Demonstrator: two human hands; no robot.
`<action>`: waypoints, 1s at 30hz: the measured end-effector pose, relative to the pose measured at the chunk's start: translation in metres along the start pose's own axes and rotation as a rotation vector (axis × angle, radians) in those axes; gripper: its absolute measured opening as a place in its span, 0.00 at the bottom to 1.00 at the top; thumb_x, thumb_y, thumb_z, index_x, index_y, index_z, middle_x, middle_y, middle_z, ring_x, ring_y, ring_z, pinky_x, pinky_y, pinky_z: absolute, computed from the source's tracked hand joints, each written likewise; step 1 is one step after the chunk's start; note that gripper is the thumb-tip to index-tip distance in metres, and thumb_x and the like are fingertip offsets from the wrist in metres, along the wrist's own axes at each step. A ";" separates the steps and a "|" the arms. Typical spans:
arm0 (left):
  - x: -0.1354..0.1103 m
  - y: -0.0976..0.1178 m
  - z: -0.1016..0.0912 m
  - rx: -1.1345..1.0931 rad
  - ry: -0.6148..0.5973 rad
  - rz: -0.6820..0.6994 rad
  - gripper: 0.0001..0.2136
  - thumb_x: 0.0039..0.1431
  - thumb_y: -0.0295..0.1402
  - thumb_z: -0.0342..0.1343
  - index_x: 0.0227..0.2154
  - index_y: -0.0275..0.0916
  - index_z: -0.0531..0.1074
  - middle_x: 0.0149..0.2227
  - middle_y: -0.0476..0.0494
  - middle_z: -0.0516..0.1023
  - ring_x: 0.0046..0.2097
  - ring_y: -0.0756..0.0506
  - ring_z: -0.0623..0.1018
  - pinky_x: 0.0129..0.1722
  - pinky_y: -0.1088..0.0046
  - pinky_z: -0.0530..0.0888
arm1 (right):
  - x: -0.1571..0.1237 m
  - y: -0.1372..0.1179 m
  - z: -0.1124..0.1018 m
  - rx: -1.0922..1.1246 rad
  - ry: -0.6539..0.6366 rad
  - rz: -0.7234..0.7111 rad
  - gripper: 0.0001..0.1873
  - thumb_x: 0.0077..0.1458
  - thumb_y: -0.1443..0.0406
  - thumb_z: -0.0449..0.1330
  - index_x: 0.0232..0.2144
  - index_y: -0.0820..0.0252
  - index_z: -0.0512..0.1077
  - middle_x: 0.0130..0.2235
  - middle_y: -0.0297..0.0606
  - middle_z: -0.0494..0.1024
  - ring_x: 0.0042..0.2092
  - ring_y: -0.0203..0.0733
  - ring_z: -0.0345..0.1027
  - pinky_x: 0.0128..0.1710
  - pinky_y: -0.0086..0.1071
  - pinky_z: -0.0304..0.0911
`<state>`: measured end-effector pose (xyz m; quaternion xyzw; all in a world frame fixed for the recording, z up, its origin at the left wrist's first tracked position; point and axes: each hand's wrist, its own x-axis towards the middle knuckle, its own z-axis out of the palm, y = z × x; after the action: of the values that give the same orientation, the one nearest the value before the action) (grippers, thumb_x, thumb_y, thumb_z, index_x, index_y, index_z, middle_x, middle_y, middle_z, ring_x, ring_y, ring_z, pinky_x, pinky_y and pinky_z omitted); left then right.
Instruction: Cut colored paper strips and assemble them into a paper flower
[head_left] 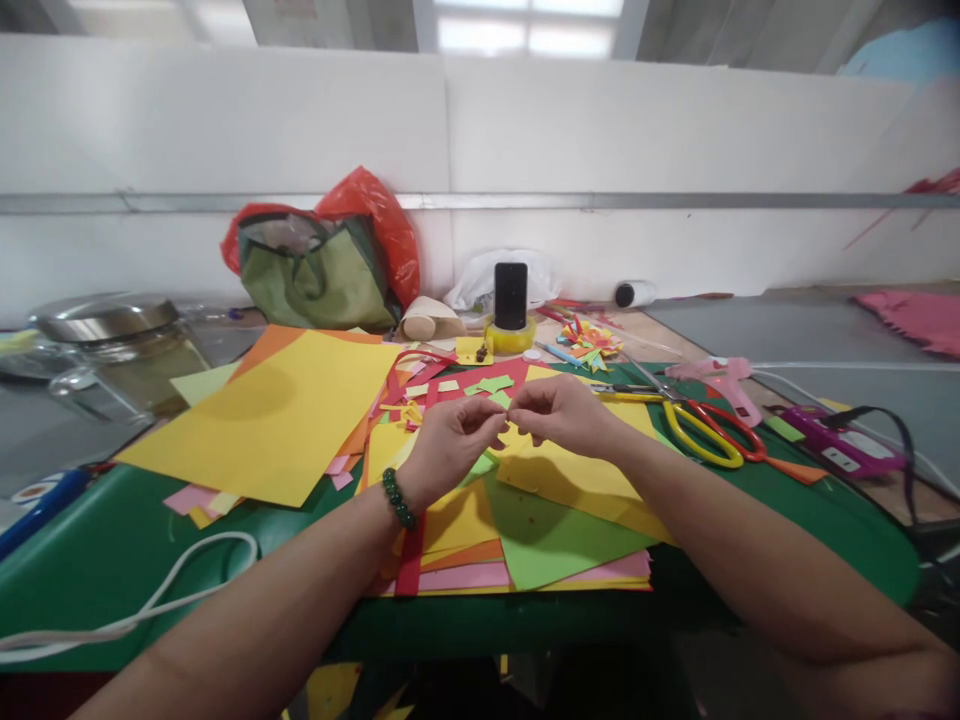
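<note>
My left hand [459, 440], with a dark green bead bracelet [399, 498] at the wrist, is closed in a pinch. My right hand [559, 410] is also pinched, and the two sets of fingertips meet above the stacked paper. Whatever lies between them is too small to make out. Beneath the hands are yellow paper [585, 485], a light green sheet [555, 550] and pink sheets [480, 580]. Small green cut pieces [489, 384] lie just beyond the fingers, and yellow strips [405, 412] lie beside the left hand.
Yellow-handled scissors [701, 440], red-handled scissors [727, 425] and a pink glue gun [724, 380] lie right. A purple power strip [844, 440] is farther right. A phone [511, 295] stands on a tape roll [510, 337]. Large yellow sheets [277, 420], a glass jar [127, 350] and a white cable [150, 610] are left.
</note>
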<state>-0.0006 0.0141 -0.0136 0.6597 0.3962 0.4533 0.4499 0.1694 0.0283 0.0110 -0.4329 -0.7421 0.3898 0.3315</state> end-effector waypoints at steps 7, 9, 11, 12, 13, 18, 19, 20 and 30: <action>0.002 0.003 -0.002 -0.087 -0.069 -0.073 0.13 0.50 0.42 0.61 0.25 0.36 0.72 0.25 0.47 0.77 0.26 0.49 0.78 0.28 0.74 0.76 | 0.001 0.000 -0.006 0.005 -0.071 -0.021 0.05 0.42 0.66 0.58 0.20 0.62 0.71 0.19 0.30 0.71 0.21 0.31 0.65 0.21 0.25 0.64; 0.002 0.004 -0.003 -0.109 -0.095 -0.104 0.14 0.49 0.43 0.62 0.25 0.36 0.71 0.25 0.47 0.77 0.26 0.49 0.78 0.29 0.74 0.76 | 0.001 0.001 -0.009 -0.008 -0.091 -0.036 0.05 0.42 0.65 0.58 0.20 0.61 0.72 0.19 0.30 0.71 0.22 0.31 0.65 0.21 0.25 0.65; 0.002 0.005 -0.004 -0.132 -0.108 -0.126 0.14 0.48 0.43 0.63 0.26 0.36 0.71 0.26 0.47 0.78 0.26 0.49 0.78 0.29 0.75 0.76 | 0.002 0.003 -0.011 -0.011 -0.112 -0.041 0.05 0.43 0.65 0.59 0.21 0.61 0.72 0.19 0.29 0.71 0.22 0.31 0.65 0.22 0.25 0.64; 0.002 0.005 -0.004 -0.144 -0.110 -0.134 0.15 0.47 0.44 0.64 0.26 0.36 0.71 0.26 0.47 0.78 0.26 0.49 0.78 0.29 0.75 0.76 | 0.002 0.003 -0.012 -0.008 -0.120 -0.039 0.05 0.43 0.65 0.60 0.21 0.61 0.72 0.20 0.29 0.71 0.22 0.31 0.66 0.22 0.25 0.64; 0.002 0.005 -0.005 -0.155 -0.111 -0.140 0.15 0.46 0.44 0.64 0.26 0.36 0.71 0.26 0.47 0.78 0.26 0.49 0.78 0.29 0.74 0.76 | 0.003 0.004 -0.013 -0.001 -0.125 -0.036 0.05 0.43 0.64 0.60 0.22 0.61 0.72 0.20 0.29 0.72 0.23 0.31 0.66 0.22 0.25 0.65; 0.002 0.005 -0.005 -0.173 -0.109 -0.131 0.17 0.44 0.46 0.65 0.26 0.37 0.71 0.26 0.47 0.78 0.26 0.49 0.78 0.29 0.74 0.75 | 0.004 0.004 -0.015 0.060 -0.167 0.010 0.07 0.43 0.63 0.62 0.23 0.62 0.74 0.21 0.29 0.73 0.23 0.31 0.67 0.24 0.25 0.65; 0.002 0.005 -0.005 -0.173 -0.108 -0.128 0.17 0.44 0.46 0.65 0.26 0.37 0.71 0.26 0.47 0.78 0.26 0.49 0.78 0.29 0.74 0.75 | 0.004 0.004 -0.016 0.069 -0.180 0.021 0.07 0.43 0.63 0.62 0.23 0.62 0.74 0.21 0.29 0.73 0.23 0.31 0.67 0.23 0.25 0.64; 0.002 0.006 -0.005 -0.173 -0.105 -0.126 0.17 0.44 0.46 0.65 0.26 0.37 0.71 0.26 0.47 0.78 0.26 0.49 0.78 0.30 0.74 0.75 | 0.004 0.004 -0.016 0.077 -0.189 0.032 0.07 0.43 0.63 0.62 0.23 0.62 0.74 0.21 0.29 0.73 0.22 0.30 0.67 0.23 0.24 0.64; 0.002 0.007 -0.007 -0.143 -0.004 -0.170 0.19 0.45 0.49 0.64 0.26 0.37 0.71 0.26 0.48 0.77 0.27 0.49 0.78 0.29 0.74 0.74 | 0.003 0.003 -0.009 0.102 -0.069 -0.019 0.10 0.43 0.60 0.63 0.23 0.62 0.72 0.21 0.30 0.71 0.22 0.31 0.65 0.23 0.27 0.65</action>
<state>-0.0056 0.0161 -0.0053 0.5909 0.4165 0.4391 0.5334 0.1772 0.0345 0.0132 -0.3948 -0.7364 0.4385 0.3310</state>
